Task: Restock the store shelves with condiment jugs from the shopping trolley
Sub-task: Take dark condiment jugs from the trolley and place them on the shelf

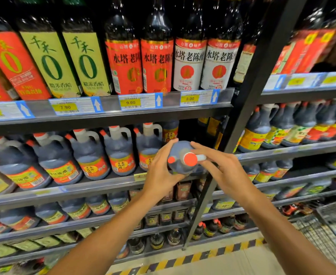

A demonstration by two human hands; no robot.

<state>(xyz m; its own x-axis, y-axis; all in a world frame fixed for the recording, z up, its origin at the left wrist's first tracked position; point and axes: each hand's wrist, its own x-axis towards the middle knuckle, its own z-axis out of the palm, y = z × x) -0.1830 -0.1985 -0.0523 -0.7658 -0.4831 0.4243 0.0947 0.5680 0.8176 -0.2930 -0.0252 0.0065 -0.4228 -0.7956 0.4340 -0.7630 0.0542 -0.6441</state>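
A dark condiment jug (180,149) with orange caps and a white handle is held between both hands, its top facing me, in front of the second shelf (95,186). My left hand (160,169) grips its left side and underside. My right hand (220,167) holds its right side by the handle, fingers laid over the body. Behind the jug, at the right end of the row of matching jugs (119,153), there is a dark gap (189,132) on the shelf.
Tall vinegar bottles (157,56) fill the shelf above, with price tags (130,102) below. A black upright post (242,116) splits the shelving just right of the jug. The wire trolley (330,231) stands at lower right. Yellow-black floor tape (193,257) runs along the shelf base.
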